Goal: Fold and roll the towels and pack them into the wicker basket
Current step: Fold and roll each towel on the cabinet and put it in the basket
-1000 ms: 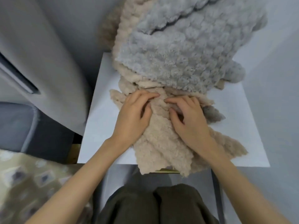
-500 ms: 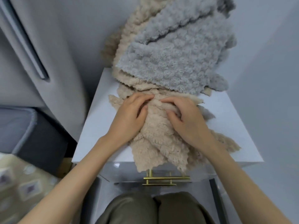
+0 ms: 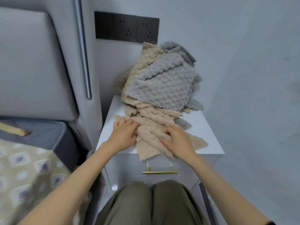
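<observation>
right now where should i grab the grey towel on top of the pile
Probably its near edge, coming from the front: the grey towel slopes down toward you over the beige towels, that edge lies free, and the wall backs it.

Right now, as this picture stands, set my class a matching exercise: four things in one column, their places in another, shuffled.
1 grey towel
2 front beige towel
3 brass handle
4 socket panel

A on the wall
B on top of the pile
C held by left hand and right hand
D on the drawer front

Pairs: 1-B, 2-C, 3-D, 4-A
</observation>
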Demonstrator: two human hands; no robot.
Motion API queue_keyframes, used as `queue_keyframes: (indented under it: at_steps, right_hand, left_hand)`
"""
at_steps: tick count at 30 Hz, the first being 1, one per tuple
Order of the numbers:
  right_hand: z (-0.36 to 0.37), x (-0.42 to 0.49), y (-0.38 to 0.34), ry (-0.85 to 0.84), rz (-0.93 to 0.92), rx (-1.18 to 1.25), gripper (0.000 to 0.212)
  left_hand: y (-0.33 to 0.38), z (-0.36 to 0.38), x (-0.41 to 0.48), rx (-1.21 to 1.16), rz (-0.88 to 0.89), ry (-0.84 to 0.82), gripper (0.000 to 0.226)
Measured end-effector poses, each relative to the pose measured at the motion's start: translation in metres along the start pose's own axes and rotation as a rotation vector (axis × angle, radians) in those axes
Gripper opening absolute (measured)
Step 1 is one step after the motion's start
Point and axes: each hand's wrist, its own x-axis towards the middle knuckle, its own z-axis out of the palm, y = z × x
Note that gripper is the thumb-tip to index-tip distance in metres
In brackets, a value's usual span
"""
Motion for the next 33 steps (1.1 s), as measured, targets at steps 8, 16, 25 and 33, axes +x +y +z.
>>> queue_keyframes:
  at_steps: [8,16,25,33]
  right_hand:
    - [-0.062,-0.029,-0.024,0.244,0.053,0.153,0.003]
    - [-0.154,-0.053,-0.053,0.451,0.107,0.829,0.025]
    - [-0.190,-0.076,-0.062,0.792,0.148,0.819,0.010]
    - [-0.155,-0.059,-0.027,0.447,0.427,0.904,0.017]
  left_hand:
    - [0.019,-0.052,-0.020,0.040,0.057,0.396,0.003]
    - [0.042,-0.115,-0.038,-0.753,-0.070,0.480,0.008]
    - [0.080,-0.180,-0.050,-0.973,0.026,0.679,0.011]
    - [0.036,-0.144,-0.043,-0.766,-0.073,0.312,0.008]
